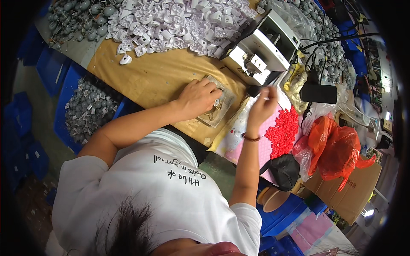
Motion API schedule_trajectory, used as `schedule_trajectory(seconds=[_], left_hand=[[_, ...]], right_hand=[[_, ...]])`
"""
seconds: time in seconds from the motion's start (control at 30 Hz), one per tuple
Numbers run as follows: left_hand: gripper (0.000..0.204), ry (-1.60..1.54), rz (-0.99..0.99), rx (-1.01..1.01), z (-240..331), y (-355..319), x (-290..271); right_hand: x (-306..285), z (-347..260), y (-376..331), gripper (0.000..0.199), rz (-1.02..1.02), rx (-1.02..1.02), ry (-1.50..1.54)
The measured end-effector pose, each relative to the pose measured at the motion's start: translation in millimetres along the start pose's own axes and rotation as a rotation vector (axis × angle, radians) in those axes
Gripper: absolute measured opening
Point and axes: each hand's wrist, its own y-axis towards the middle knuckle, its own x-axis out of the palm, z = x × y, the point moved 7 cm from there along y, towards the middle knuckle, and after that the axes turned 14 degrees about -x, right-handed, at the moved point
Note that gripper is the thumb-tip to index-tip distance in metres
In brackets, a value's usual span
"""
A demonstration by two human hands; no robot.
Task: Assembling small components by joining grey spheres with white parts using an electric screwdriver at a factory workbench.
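My left hand (198, 99) rests over a square, clear-looking plate (226, 107) near the front edge of the table. Its fingers are bent and pressed together around a small pale part (217, 103), whose kind the fingers partly hide. Off to the right, my right hand (263, 106) is raised over a pink and white sheet (258, 138), between the plate and a heap of small red pieces (284, 132). Motion smears its curled fingers, and I cannot see whether anything is in them.
White plastic housings (171, 27) and grey round parts with wires (85, 21) are heaped at the back. A white boxy machine (267, 49) stands behind my right hand. Rightward lie a black phone (319, 94) and a red plastic bag (335, 147). A blue bin (64, 121) sits left.
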Motion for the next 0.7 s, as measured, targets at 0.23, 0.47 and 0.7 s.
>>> schedule_trajectory(seconds=[0.23,0.47,0.7], left_hand=[[0.026,-0.028,0.008,0.017,0,2,-2],[0.027,-0.048,0.000,0.014,-3,7,-4],[0.028,-0.074,0.018,0.013,-3,2,1]], right_hand=[[27,110,65,0.046,-0.039,0.428,0.340],[-35,-26,80,0.045,0.395,0.022,0.267],[-12,-135,131,0.047,0.149,-0.126,0.651]])
